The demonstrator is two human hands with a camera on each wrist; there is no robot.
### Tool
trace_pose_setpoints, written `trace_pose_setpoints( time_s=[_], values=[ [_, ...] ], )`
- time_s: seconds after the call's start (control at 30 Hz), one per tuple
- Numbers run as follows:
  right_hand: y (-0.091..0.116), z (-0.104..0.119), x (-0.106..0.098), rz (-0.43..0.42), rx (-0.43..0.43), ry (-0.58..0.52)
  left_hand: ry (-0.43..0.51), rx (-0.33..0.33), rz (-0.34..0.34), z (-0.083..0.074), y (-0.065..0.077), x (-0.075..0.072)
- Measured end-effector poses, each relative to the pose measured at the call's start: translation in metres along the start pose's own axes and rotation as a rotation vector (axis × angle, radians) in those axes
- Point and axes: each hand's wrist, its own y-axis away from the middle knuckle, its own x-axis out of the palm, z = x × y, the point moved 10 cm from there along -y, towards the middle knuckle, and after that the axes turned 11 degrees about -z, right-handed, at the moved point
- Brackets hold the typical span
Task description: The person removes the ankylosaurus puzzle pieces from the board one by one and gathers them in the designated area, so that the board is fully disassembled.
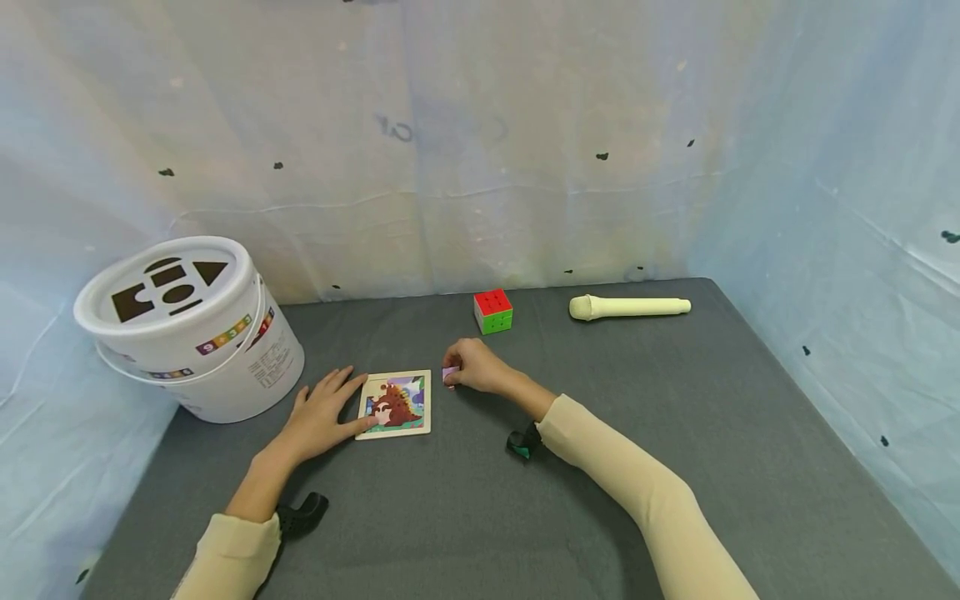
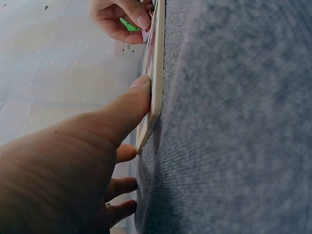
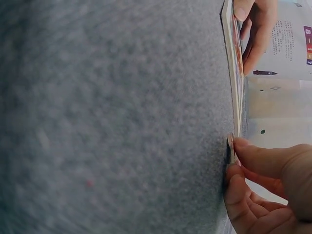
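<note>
A small wooden jigsaw puzzle [image 1: 397,408] with a pale frame and a red-brown dinosaur picture lies flat on the grey cloth. My left hand [image 1: 321,423] is at its left side, fingers spread on the cloth and thumb resting on the frame's lower left part. Just right of the frame, my right hand [image 1: 477,367] pinches a small purple puzzle piece [image 1: 449,376] between thumb and fingers. In the right wrist view that piece [image 3: 231,146] is held on edge, close to the cloth, near the frame's corner.
A white lidded bucket [image 1: 258,367] with shape cut-outs in its top stands left of the left hand. Behind the right hand sits a red and green puzzle cube [image 1: 495,320]. A cream microphone-shaped stick [image 1: 633,307] lies farther right, near the back sheet [image 1: 510,208].
</note>
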Motion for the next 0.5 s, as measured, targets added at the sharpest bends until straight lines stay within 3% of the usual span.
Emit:
trace_pose_setpoints(
  time_s=[0.5],
  values=[
    [0.0001,0.01,0.0,-0.001,-0.044,0.128,0.02,0.005,-0.005,-0.0011,0.0004,-0.0028]
  ],
)
